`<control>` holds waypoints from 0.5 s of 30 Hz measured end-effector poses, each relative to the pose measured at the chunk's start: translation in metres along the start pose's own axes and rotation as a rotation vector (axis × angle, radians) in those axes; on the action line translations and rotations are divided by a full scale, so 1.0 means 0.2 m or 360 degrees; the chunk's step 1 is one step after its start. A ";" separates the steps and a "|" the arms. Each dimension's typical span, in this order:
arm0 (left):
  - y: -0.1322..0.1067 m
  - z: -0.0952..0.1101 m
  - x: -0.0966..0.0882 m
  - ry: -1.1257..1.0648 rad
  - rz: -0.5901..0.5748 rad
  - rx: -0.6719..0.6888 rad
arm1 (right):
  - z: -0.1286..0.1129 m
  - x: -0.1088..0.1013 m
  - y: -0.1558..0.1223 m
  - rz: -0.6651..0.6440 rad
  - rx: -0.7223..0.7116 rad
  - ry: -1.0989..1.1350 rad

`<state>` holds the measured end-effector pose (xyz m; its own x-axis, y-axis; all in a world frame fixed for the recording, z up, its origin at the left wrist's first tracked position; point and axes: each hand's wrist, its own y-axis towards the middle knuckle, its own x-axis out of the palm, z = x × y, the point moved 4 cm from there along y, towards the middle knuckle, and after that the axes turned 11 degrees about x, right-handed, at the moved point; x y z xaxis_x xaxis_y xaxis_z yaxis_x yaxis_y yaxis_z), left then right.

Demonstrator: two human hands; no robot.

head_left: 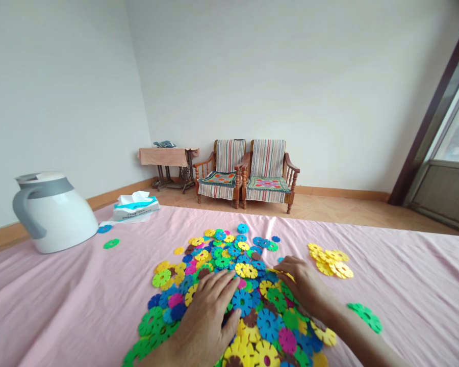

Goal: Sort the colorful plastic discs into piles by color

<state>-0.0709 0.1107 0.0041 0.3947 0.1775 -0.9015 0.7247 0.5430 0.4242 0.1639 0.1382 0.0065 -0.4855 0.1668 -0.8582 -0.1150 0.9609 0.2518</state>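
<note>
Close before me, mixed pile (245,295): discs (265,331) of many colours, yellow included, on pink cloth (61,316).
Left grip (210,306): palm down over it, thumb spread from the fingers, pinching nothing I can see.
Right grip (300,280): bent at a yellow disc (274,271); whether I pinch it, I cannot tell.
Yellow heap (331,262): small, apart on my right; early going, I judge, most discs being mixed.
Farther off: jug (63,219), tissue box (135,206), then two chairs (268,158).

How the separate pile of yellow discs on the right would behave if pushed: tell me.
The yellow discs would probably spread, since they overlap loosely. They look thin, so likely light. Lying mostly flat, they should slide over the pink cloth rather than roll.
</note>
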 end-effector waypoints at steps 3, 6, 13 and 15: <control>0.00 0.00 0.00 0.0006 -0.0002 -0.0002 | 0.00 0.00 0.00 0.0086 0.0062 -0.0040; 0.00 0.00 0.00 0.0005 0.0008 0.0001 | 0.00 0.00 0.01 0.0045 0.0026 -0.0005; 0.00 0.00 0.01 0.0004 0.0007 0.0014 | 0.38 -0.17 0.06 0.0415 0.0580 -0.0087; 0.00 0.00 0.01 0.0000 -0.0001 0.0011 | 0.52 -0.23 0.05 0.0521 0.0776 -0.0140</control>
<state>-0.0710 0.1110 0.0020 0.3943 0.1772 -0.9017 0.7289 0.5373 0.4243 0.2757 0.1631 0.0014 -0.3527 0.4694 -0.8095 0.4504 0.8434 0.2929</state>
